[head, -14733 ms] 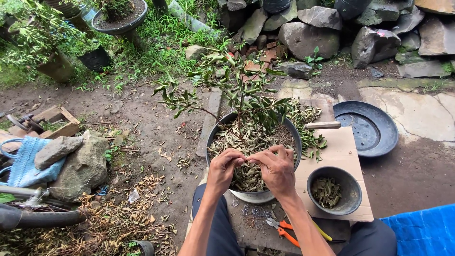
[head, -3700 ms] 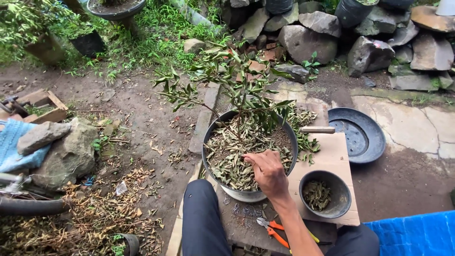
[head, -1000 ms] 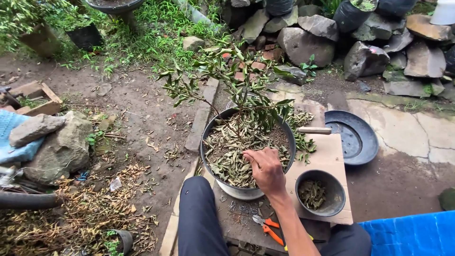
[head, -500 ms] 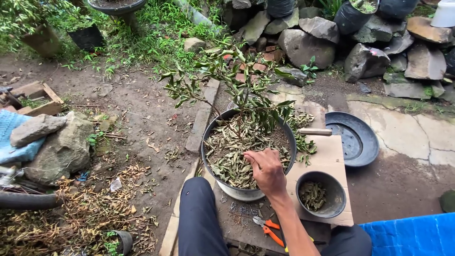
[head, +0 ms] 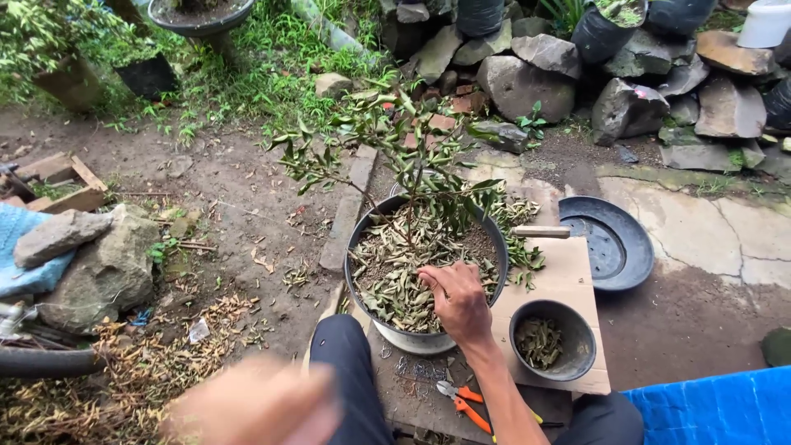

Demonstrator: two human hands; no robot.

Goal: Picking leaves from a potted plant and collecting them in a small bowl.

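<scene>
The potted shrub [head: 404, 156] stands in its round grey pot [head: 428, 338] straight ahead of me at twelve o'clock, the soil buried under a litter of fallen leaves [head: 395, 280]. My right hand [head: 459, 298] rests on that litter at the pot's five o'clock side, fingers curled down and thumb drawn in, closing on a small tuft of leaves rather than lying flat. My left hand [head: 255, 405] is only a blur low at seven o'clock; I cannot tell whether it is spread or closed, and it seems to hold nothing.

To do this picking well, I judge it best to pinch only loose leaves at the surface, lift straight up, and keep clear of the thin stem [head: 412, 216] at the pot's centre so no roots are disturbed. The small dark bowl [head: 577, 363] with leaves already in it sits at three o'clock on the cardboard [head: 568, 280], near enough for short trips. The orange-handled pruners [head: 463, 401] lie at six o'clock, below the pot, apart from both hands.
</scene>
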